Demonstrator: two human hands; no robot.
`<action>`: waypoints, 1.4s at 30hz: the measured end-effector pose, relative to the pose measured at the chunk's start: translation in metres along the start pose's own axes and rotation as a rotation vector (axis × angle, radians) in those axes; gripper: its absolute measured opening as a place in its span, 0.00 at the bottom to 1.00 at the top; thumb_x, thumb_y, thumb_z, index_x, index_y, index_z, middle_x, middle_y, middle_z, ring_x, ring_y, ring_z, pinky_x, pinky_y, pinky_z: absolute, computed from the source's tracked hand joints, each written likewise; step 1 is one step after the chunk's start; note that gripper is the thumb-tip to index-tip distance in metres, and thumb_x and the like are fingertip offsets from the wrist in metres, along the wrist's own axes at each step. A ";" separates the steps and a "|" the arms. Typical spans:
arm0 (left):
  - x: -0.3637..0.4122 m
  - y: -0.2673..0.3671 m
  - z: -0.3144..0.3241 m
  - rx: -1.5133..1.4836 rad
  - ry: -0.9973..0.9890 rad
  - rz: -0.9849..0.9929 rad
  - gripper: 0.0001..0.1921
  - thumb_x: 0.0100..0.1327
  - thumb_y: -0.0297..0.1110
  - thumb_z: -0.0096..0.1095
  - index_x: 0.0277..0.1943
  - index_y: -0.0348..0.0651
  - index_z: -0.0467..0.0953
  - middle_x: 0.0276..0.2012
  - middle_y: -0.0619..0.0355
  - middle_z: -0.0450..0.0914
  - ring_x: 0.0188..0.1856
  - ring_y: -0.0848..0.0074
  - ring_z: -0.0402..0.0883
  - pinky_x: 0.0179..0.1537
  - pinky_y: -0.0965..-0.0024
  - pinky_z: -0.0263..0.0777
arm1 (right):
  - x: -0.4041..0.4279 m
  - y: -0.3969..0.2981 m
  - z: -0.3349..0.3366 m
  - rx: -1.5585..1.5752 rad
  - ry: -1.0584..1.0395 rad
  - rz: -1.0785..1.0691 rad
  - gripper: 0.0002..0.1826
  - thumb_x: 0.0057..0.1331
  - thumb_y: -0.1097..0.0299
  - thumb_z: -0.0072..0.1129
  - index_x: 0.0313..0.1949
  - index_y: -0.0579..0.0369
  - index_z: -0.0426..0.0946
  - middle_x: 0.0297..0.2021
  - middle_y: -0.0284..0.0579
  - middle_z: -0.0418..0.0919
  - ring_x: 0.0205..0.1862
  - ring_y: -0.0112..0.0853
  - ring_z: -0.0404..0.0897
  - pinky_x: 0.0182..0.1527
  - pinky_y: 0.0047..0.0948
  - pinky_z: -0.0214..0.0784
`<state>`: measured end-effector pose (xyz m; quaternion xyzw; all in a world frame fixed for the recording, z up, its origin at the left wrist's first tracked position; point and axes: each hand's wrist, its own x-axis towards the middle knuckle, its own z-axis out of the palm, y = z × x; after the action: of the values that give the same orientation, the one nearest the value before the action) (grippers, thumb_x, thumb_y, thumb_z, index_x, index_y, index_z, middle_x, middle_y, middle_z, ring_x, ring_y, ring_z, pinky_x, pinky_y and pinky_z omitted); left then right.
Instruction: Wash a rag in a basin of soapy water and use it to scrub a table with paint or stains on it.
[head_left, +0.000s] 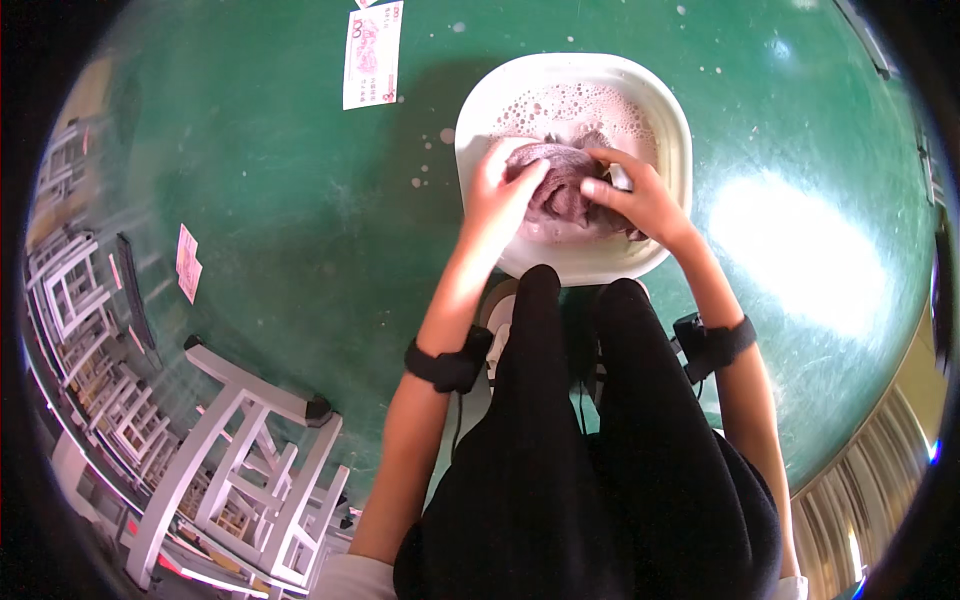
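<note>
A white plastic basin (574, 271) stands on the floor in front of my feet, with cloudy, foamy water (592, 101) inside. Bunched in the basin is a wet, greyish-purple cloth (562, 176), partly above the suds. My left hand (511, 176) grips its left side, the thumb lying across the top. On the cloth's right side, my right hand (637, 193) holds it between thumb and fingers. A small white patch (620, 178) shows beside the right hand; what it is I cannot tell. The cloth's underside is hidden in the water.
Around the basin spreads a green floor (300, 187) with water drops. A printed paper slip (372, 56) lies beyond it to the left, another slip (189, 262) farther left. Grey metal frames (247, 465) stand at lower left. My black-clad knees (540, 300) come close to the basin's near rim.
</note>
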<state>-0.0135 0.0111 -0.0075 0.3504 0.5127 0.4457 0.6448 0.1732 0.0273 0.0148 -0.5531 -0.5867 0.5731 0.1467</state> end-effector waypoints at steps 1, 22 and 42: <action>-0.004 0.014 -0.005 0.103 -0.003 0.046 0.10 0.55 0.24 0.54 0.41 0.31 0.71 0.36 0.55 0.76 0.38 0.78 0.75 0.42 0.75 0.68 | -0.004 -0.002 -0.005 -0.002 0.000 -0.004 0.28 0.53 0.60 0.59 0.51 0.61 0.66 0.42 0.51 0.73 0.46 0.35 0.71 0.51 0.29 0.59; -0.033 0.080 -0.048 0.832 0.010 0.242 0.17 0.47 0.17 0.58 0.43 0.39 0.74 0.32 0.51 0.78 0.33 0.78 0.77 0.34 0.76 0.70 | -0.070 -0.068 -0.084 -0.217 0.388 0.012 0.11 0.50 0.81 0.54 0.35 0.65 0.74 0.28 0.39 0.76 0.28 0.20 0.73 0.32 0.18 0.66; -0.042 0.060 -0.057 1.093 0.004 0.817 0.06 0.43 0.22 0.59 0.25 0.37 0.69 0.27 0.59 0.73 0.30 0.67 0.72 0.33 0.68 0.68 | -0.092 -0.120 -0.076 -0.127 0.663 -0.348 0.11 0.54 0.81 0.49 0.37 0.63 0.75 0.29 0.37 0.77 0.32 0.19 0.72 0.35 0.16 0.65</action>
<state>-0.0848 -0.0069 0.0483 0.7904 0.4919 0.3309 0.1542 0.2085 0.0237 0.1801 -0.6086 -0.6269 0.2921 0.3889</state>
